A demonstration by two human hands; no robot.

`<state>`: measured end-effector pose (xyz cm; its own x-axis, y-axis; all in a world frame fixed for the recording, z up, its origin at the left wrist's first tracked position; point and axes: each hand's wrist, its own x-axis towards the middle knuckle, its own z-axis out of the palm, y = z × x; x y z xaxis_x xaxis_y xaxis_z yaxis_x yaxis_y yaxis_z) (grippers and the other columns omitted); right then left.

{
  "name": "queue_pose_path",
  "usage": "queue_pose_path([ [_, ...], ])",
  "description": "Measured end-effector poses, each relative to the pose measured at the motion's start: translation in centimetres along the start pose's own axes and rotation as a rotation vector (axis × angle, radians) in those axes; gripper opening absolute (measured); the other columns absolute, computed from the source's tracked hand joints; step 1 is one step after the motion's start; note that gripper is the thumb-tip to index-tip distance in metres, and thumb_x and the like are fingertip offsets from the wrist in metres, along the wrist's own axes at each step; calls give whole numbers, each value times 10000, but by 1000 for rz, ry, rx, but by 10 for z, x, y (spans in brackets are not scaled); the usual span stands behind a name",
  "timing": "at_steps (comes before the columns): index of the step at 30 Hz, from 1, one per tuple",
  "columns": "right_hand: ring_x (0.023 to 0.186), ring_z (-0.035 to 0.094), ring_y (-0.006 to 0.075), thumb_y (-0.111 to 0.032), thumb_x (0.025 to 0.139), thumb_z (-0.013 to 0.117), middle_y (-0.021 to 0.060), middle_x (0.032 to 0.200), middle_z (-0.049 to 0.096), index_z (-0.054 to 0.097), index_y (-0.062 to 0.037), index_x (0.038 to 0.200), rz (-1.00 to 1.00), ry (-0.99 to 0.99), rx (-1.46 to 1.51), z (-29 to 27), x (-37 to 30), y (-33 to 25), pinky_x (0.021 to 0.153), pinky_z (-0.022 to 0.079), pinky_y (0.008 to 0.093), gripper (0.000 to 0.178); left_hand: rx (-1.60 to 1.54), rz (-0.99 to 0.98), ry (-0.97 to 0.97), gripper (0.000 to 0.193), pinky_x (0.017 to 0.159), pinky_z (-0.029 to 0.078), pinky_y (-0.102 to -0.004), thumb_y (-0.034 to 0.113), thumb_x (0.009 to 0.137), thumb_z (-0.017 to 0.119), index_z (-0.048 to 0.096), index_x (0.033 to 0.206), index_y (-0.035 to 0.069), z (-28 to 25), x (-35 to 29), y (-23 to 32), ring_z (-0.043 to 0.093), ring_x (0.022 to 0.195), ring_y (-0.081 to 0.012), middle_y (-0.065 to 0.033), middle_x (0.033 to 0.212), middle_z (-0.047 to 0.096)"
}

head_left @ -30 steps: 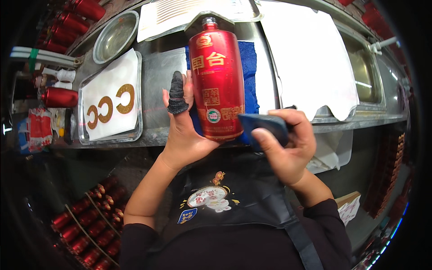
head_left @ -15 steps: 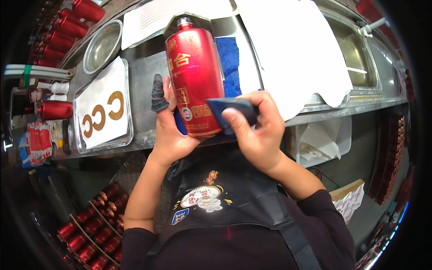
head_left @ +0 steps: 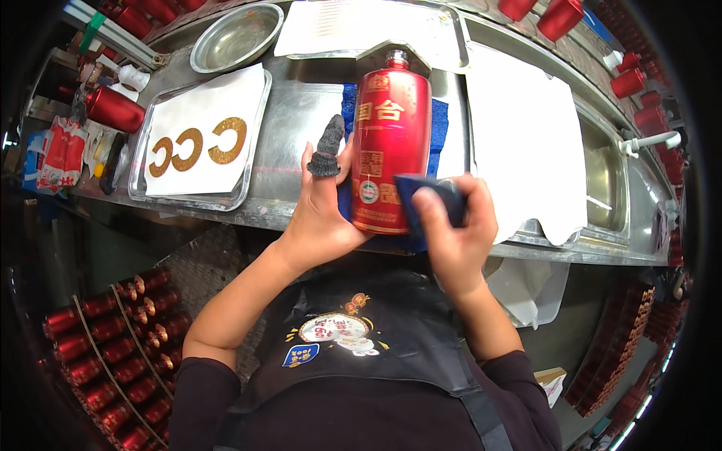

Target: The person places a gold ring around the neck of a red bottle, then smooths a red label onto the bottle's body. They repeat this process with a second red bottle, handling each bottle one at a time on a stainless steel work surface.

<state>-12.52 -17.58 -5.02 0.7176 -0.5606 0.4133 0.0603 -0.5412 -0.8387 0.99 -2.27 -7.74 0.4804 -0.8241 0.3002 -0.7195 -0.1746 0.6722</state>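
A glossy red bottle (head_left: pixel 392 135) with gold lettering and a clear neck leans back over the bench, its base toward me. My left hand (head_left: pixel 325 218) is closed around its lower left side; one finger wears a dark grey knitted sleeve (head_left: pixel 329 146). Between the thumb and fingers of my right hand (head_left: pixel 464 237) is a dark blue-black flat scraper-like piece (head_left: pixel 435 200), slightly blurred, its edge at the bottle's lower right front. Blue cloth (head_left: pixel 439 131) lies under the bottle. Part of the bottle's base is hidden by my hands.
At left, a metal tray (head_left: pixel 256 143) bears white paper with three gold C-shaped pieces (head_left: pixel 186 149). Behind it stands a steel bowl (head_left: pixel 235 37). White sheets (head_left: pixel 526 135) lie at right beside a sink (head_left: pixel 606 177). Racked red bottles (head_left: pixel 113 353) stand below left.
My view has turned, so the bench and bottle sit farther right and straighter in the picture. Both hands keep their hold; the dark piece stays at the bottle's lower right.
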Motion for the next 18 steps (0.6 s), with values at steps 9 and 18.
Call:
queue_pose_path([
  [9,710,596,294,48,623,764,91,885,670,749,-35,1054,-481,102,-267,18,-20,2,654,489,387,439,40,163,209,1037,1183,57,-707,273,704,876,309,1545,59,7,-8,2,394,1457,-426,-192,1520,471],
  [18,797,602,102,-9,890,783,37,921,645,651,-10,1004,129,212,-29,0,-15,-11,739,501,233,175,-294,-152,134,1099,1208,79,-640,389,736,873,264,1561,-4,21,-15,-6,433,1416,-388,-229,1539,423],
])
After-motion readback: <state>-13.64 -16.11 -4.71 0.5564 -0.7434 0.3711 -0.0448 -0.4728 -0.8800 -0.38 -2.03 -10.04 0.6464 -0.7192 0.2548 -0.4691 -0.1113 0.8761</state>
